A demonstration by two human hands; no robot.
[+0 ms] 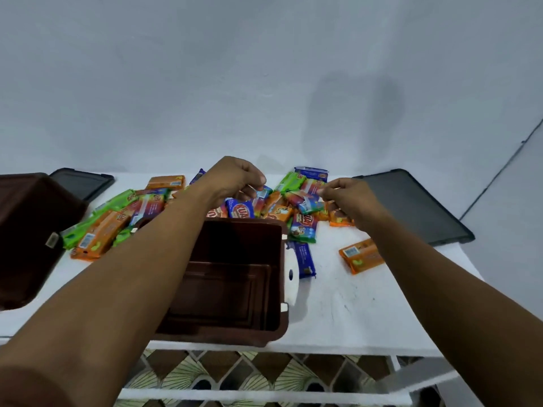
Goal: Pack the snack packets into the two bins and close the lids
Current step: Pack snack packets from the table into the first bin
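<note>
Snack packets (276,208): loose heap on the white surface (338,306), lying along the far side of the open brown bin (244,239) and spilling past both its far corners. No packet shows inside that bin.

Left hand (235,180): above the heap beyond the bin's far rim, fingers curled and pinching the end of a blue-tipped packet (263,193).

Right hand (346,198): beyond the bin's far right corner, fingers closed on the end of a rainbow packet (305,198). Its long axis runs from those fingers towards the left hand.

Bin mouth sits nearward of both grips, closer to the left hand.

Strays: blue packet (302,259) just beside the bin's right wall; orange packet (361,255) further right.

Second brown bin (29,230): left of the open bin, contents hidden.

Lids, both off and flat on the surface: left lid (82,183) far left of the open bin, right lid (411,207) far right.
</note>
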